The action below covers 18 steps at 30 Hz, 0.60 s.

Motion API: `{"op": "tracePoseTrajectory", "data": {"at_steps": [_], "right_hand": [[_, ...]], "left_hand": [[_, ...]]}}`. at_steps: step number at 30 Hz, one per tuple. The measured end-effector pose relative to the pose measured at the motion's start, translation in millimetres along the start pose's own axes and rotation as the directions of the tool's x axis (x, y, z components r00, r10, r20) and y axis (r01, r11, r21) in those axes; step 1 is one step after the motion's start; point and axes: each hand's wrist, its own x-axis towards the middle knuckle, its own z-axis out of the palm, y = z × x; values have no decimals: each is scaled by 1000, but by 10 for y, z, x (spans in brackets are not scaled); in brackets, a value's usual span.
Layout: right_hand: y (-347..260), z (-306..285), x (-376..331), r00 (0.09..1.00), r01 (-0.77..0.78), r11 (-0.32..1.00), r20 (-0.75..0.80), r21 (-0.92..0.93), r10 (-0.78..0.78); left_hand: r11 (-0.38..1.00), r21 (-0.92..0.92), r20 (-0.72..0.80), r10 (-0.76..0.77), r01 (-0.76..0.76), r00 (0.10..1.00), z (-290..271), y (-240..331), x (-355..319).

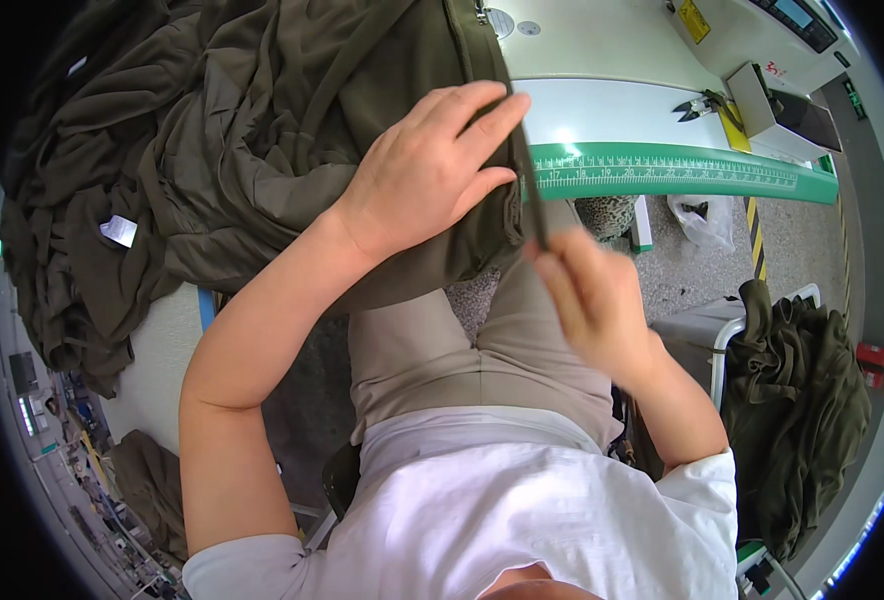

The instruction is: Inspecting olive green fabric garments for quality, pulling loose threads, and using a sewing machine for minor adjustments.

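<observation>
A large olive-green garment (pixel 382 90) lies bunched over the left of the sewing table and hangs over its front edge above my lap. My left hand (pixel 432 165) rests on it with fingers stretched out, the fingertips at the garment's right edge. Along that edge runs a narrow olive fabric strip (pixel 535 195), pulled down toward me. The strip's lower end is in my right hand (pixel 592 295), whose fingers are closed and slightly blurred by motion. A small white label (pixel 119 231) shows on the fabric at the left.
The sewing machine's white bed (pixel 602 45) and green ruler edge (pixel 682 172) lie to the right. Thread snips (pixel 697 106) rest beside a small open box (pixel 772 115). More olive fabric (pixel 797 400) fills a bin at the lower right. A plastic bag (pixel 704 220) is on the floor.
</observation>
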Motion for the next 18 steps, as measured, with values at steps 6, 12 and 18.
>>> {"op": "tracePoseTrajectory", "data": {"at_steps": [6, 12, 18], "right_hand": [[-267, -112, 16, 684, 533, 763, 344, 366, -643], [201, -29, 183, 924, 286, 887, 142, 364, -356], [955, -183, -474, 910, 155, 957, 412, -243, -43]], "left_hand": [[984, 93, -187, 168, -152, 968, -159, -2, 22], [997, 19, -204, 79, -77, 976, -534, 52, 37], [990, -120, -216, -101, 76, 971, -708, -157, -58]]}}
